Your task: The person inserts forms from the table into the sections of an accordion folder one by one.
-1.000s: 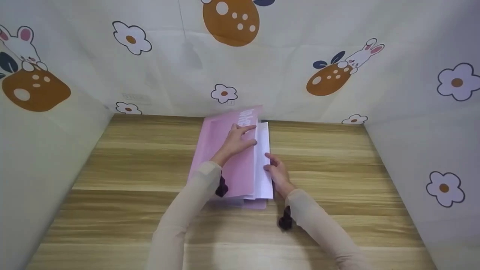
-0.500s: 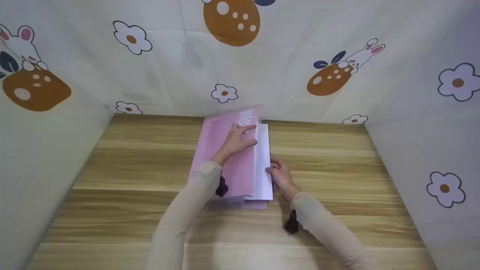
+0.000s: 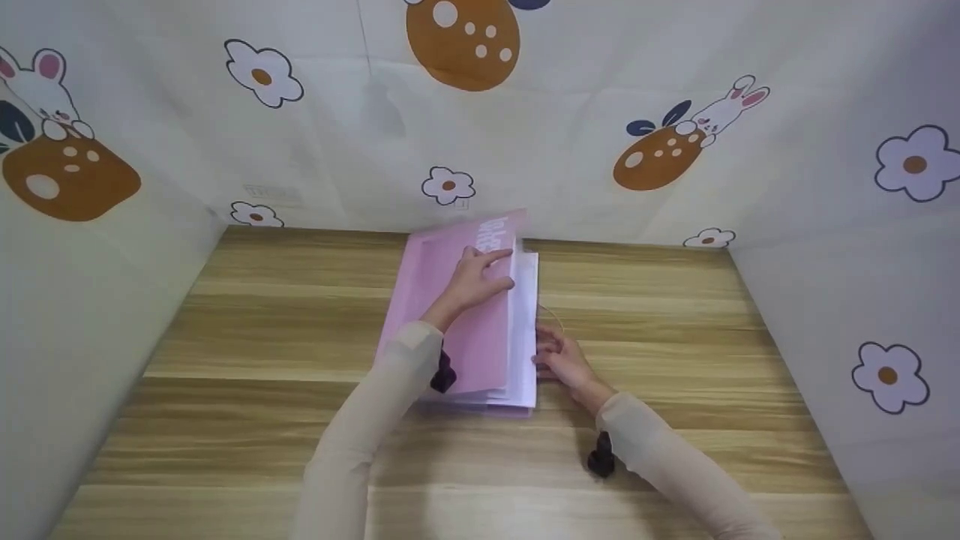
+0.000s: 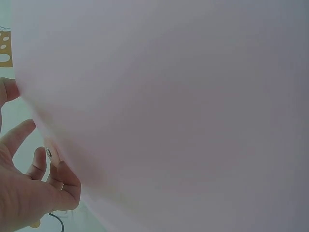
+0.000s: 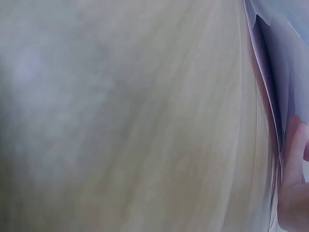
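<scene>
A pink folder (image 3: 435, 300) with white lettering lies on the table, its cover lifted along the right side. My left hand (image 3: 476, 279) holds that cover near its right edge; in the left wrist view, curled fingers (image 4: 66, 188) sit along the pale pink sheet's edge, beside a small round snap. White papers (image 3: 526, 330) stick out from under the cover. My right hand (image 3: 566, 361) pinches their right edge, thumb on top, the other fingers partly hidden. In the right wrist view, the right hand (image 5: 294, 179) is by the layered sheets at the frame's edge.
A thin cord (image 3: 553, 313) loops out from the folder's right side, beside the right hand. The wood-grain table (image 3: 262, 322) is bounded by a printed cloth (image 3: 337, 150) behind and at both sides. A dark wrist device (image 3: 601, 456) hangs by the right sleeve.
My right hand has moved towards me and slightly right. The white papers have shifted towards me and a little into the folder. The thin cord has come into sight. The left hand stays put.
</scene>
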Action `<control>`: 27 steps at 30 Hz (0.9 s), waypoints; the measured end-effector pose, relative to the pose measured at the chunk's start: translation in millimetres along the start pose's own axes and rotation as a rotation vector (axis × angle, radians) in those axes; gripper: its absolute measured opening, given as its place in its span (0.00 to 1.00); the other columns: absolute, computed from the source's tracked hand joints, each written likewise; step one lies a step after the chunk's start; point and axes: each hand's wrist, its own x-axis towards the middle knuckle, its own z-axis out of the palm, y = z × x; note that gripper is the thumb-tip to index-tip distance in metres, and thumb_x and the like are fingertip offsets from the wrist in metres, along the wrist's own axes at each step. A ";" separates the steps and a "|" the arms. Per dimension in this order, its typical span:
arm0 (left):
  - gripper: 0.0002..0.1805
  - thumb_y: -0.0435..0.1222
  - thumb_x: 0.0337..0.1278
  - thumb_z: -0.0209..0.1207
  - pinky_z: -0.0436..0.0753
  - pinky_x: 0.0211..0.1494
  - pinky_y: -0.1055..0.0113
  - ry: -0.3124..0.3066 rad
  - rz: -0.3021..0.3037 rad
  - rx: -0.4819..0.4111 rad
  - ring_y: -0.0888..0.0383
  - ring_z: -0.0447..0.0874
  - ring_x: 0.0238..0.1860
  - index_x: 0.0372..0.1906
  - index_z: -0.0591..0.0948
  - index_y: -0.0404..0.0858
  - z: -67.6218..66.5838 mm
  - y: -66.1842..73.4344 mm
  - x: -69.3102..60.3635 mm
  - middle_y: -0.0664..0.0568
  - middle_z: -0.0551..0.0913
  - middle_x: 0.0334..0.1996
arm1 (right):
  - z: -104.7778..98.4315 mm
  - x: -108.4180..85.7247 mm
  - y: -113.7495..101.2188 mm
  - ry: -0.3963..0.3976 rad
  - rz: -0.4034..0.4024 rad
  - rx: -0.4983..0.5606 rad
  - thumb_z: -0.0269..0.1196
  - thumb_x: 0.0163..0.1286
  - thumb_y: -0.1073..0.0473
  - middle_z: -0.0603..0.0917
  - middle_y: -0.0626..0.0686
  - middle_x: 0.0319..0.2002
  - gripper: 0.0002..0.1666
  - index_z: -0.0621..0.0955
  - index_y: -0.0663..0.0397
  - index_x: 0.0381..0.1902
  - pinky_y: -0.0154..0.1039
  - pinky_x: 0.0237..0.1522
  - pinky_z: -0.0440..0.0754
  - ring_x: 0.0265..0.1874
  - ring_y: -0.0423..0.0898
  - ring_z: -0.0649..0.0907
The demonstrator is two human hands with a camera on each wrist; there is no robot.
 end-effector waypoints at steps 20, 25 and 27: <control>0.29 0.39 0.40 0.62 0.66 0.42 0.63 0.013 0.028 -0.033 0.52 0.64 0.39 0.55 0.74 0.43 -0.9 -1.3 -0.7 0.45 0.65 0.38 | 7.1 10.7 -6.7 -0.061 -0.058 0.004 0.54 0.54 0.75 0.76 0.59 0.39 0.32 0.65 0.65 0.59 0.42 0.36 0.76 0.32 0.45 0.78; 0.29 0.40 0.40 0.61 0.66 0.41 0.63 0.010 0.022 -0.029 0.52 0.64 0.38 0.55 0.74 0.43 -0.6 -1.0 -1.0 0.45 0.65 0.38 | 9.2 14.3 -6.9 -0.102 -0.005 0.062 0.54 0.55 0.76 0.75 0.60 0.40 0.33 0.63 0.66 0.60 0.43 0.38 0.76 0.32 0.46 0.79; 0.29 0.40 0.40 0.61 0.66 0.41 0.63 0.011 0.019 -0.029 0.52 0.64 0.39 0.55 0.74 0.43 -0.5 -1.0 -1.0 0.45 0.65 0.38 | 9.2 16.3 -6.3 -0.106 0.019 0.073 0.54 0.55 0.76 0.74 0.59 0.40 0.33 0.63 0.66 0.61 0.42 0.38 0.76 0.31 0.46 0.79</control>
